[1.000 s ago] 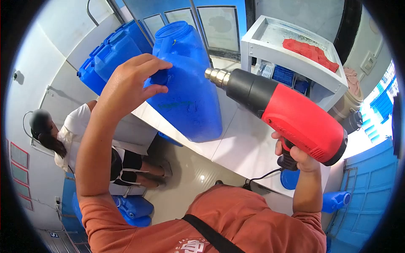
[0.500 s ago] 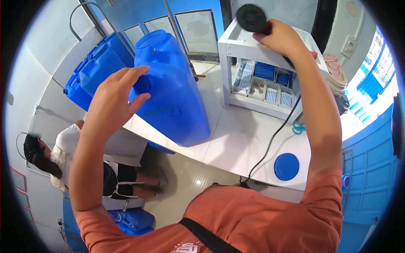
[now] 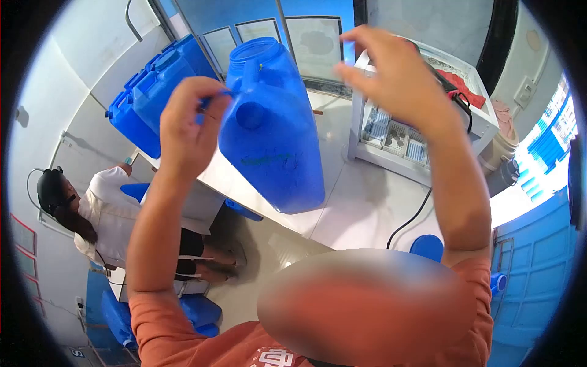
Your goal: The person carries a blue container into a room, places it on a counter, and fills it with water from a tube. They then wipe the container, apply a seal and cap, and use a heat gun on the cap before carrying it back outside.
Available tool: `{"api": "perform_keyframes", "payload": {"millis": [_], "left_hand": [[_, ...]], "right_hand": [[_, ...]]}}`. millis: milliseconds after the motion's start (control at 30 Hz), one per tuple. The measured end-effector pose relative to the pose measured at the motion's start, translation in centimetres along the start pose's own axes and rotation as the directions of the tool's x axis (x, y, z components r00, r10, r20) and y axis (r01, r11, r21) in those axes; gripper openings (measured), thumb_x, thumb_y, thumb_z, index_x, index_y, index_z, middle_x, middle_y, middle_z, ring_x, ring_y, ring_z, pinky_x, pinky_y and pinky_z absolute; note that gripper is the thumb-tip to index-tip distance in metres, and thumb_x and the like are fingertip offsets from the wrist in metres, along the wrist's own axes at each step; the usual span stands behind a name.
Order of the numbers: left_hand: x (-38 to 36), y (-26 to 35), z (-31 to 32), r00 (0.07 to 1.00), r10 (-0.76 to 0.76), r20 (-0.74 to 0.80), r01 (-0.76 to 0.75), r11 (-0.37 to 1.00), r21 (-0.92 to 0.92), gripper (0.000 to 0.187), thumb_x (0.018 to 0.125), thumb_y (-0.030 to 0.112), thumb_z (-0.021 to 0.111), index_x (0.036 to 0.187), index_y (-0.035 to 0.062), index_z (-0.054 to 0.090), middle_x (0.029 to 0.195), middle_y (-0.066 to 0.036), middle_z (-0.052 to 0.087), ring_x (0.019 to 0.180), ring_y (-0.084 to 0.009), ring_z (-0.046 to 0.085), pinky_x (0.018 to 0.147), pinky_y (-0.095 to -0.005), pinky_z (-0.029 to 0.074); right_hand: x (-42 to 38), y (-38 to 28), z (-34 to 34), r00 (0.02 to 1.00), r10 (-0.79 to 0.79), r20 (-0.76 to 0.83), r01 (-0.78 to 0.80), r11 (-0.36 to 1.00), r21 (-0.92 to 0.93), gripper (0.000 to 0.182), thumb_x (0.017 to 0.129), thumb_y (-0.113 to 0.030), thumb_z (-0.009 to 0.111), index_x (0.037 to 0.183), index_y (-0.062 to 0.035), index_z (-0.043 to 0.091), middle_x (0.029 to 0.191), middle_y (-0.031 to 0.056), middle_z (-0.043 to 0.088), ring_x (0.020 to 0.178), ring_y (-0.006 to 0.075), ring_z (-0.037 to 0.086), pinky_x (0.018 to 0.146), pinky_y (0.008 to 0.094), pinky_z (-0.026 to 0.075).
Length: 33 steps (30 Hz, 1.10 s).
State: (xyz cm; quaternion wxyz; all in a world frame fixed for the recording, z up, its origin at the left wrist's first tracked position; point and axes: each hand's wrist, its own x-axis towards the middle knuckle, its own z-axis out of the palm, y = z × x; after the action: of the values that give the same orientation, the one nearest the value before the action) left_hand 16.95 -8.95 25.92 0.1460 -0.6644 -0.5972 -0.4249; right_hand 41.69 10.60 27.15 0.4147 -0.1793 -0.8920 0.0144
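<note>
A large blue plastic jug point(image 3: 275, 147) stands on the white counter, with an uncapped wide neck, a capped side spout point(image 3: 250, 115) and green writing on its side. My left hand point(image 3: 194, 122) is beside the spout, thumb and fingers pinched together around a small, thin bluish piece that I cannot make out. Over the white cart, my right hand point(image 3: 391, 73) is raised with fingers apart, holding nothing. A dark corded tool point(image 3: 444, 84), partly hidden by that hand, lies on the cart's top. A round blue lid point(image 3: 427, 246) rests on the counter.
The white cart point(image 3: 391, 165) has small baskets inside and red cloth point(image 3: 458, 85) on top. More blue jugs point(image 3: 160, 92) stand at the back left. A person in a white top point(image 3: 113, 199) works at the left. A black cord point(image 3: 411, 217) crosses the counter.
My right hand has let go of the black corded tool, which now lies on the cart. My left hand has come off the spout cap and closed into a pinch. The view has shifted.
</note>
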Motion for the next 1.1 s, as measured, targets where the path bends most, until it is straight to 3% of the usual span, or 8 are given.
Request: {"api": "perform_keyframes", "payload": {"millis": [167,267,633,700,733,867,1000,1100], "left_hand": [[0.9,-4.9,4.0,0.940,-0.331,0.085,0.314,0.741,-0.594,0.024,0.105,0.027,0.043,0.113,0.0060,0.049,0.120,-0.008,0.058,0.109,-0.0111,0.052,0.095,-0.0257,0.039],[0.4,-5.1,5.3,0.924,-0.380,0.038,0.341,0.778,-0.527,0.020,0.105,0.027,0.044,0.113,0.0091,0.046,0.107,-0.006,0.059,0.095,-0.0096,0.055,0.081,-0.0236,0.045],[-0.2,-4.0,5.9,0.935,-0.308,-0.179,0.147,0.791,-0.594,0.020,0.104,0.021,0.043,0.109,0.0034,0.050,0.100,-0.005,0.056,0.091,-0.0066,0.051,0.080,-0.0229,0.044],[-0.6,-4.8,5.5,0.944,-0.063,-0.325,0.038,0.996,-0.083,0.016,0.102,0.014,0.048,0.112,0.0043,0.040,0.100,-0.009,0.056,0.087,-0.0087,0.054,0.077,-0.0233,0.046],[-0.8,-3.3,5.3,0.924,-0.026,-0.380,-0.076,0.965,-0.249,0.020,0.100,0.008,0.050,0.111,0.0058,0.034,0.102,-0.012,0.056,0.084,-0.0104,0.055,0.074,-0.0234,0.047],[-2.8,3.8,6.0,0.968,0.002,-0.252,-0.171,0.739,-0.652,0.036,0.092,-0.010,0.051,0.107,0.0100,0.025,0.110,-0.019,0.052,0.072,-0.0117,0.052,0.064,-0.0220,0.047],[-4.7,7.9,8.7,0.983,-0.094,0.155,0.180,0.614,-0.769,0.022,0.100,0.007,0.048,0.113,0.0094,0.030,0.110,-0.015,0.052,0.079,-0.0110,0.051,0.069,-0.0240,0.046],[-6.0,9.0,12.2,0.905,-0.185,0.383,0.409,0.132,-0.903,0.027,0.105,0.030,0.039,0.118,0.0065,0.034,0.106,-0.011,0.052,0.082,-0.0105,0.050,0.072,-0.0252,0.045]], "right_hand": [[0.2,-10.3,4.1,0.934,0.133,0.333,-0.137,0.991,-0.010,0.064,0.082,-0.052,0.068,0.123,-0.0048,0.056,0.090,0.0183,0.068,0.088,0.0328,0.067,0.077,0.0428,0.052],[1.1,-11.7,6.4,0.948,0.090,0.305,-0.109,0.993,0.046,0.060,0.084,-0.050,0.066,0.122,-0.0044,0.056,0.088,0.0185,0.069,0.085,0.0301,0.069,0.073,0.0443,0.052],[2.2,-9.3,4.9,0.685,-0.721,0.105,0.728,0.683,-0.065,0.016,0.084,-0.016,0.065,0.100,-0.0130,0.063,0.101,0.0106,0.061,0.087,0.0277,0.060,0.077,0.0383,0.049],[1.0,-9.8,2.3,0.872,-0.489,0.030,0.475,0.859,0.188,0.017,0.085,-0.014,0.062,0.102,-0.0100,0.063,0.100,0.0101,0.062,0.095,0.0290,0.060,0.080,0.0390,0.050],[0.0,-9.9,1.3,0.978,-0.205,0.027,0.172,0.879,0.445,0.019,0.087,-0.013,0.058,0.104,-0.0069,0.062,0.099,0.0095,0.064,0.104,0.0303,0.060,0.084,0.0396,0.050],[-5.4,-8.5,-0.3,0.971,-0.137,-0.197,0.200,0.917,0.346,0.044,0.072,0.000,0.075,0.113,-0.0093,0.062,0.111,0.0114,0.062,0.101,0.0250,0.062,0.077,0.0335,0.052],[-11.5,-9.3,0.3,0.973,0.135,-0.188,-0.024,0.866,0.499,0.041,0.069,-0.003,0.080,0.105,-0.0069,0.060,0.112,0.0116,0.062,0.098,0.0270,0.062,0.079,0.0351,0.051],[-14.0,-8.8,0.3,0.980,0.097,-0.174,-0.014,0.906,0.423,0.030,0.070,-0.004,0.076,0.095,-0.0066,0.060,0.115,0.0078,0.062,0.100,0.0272,0.060,0.082,0.0353,0.051]]}}
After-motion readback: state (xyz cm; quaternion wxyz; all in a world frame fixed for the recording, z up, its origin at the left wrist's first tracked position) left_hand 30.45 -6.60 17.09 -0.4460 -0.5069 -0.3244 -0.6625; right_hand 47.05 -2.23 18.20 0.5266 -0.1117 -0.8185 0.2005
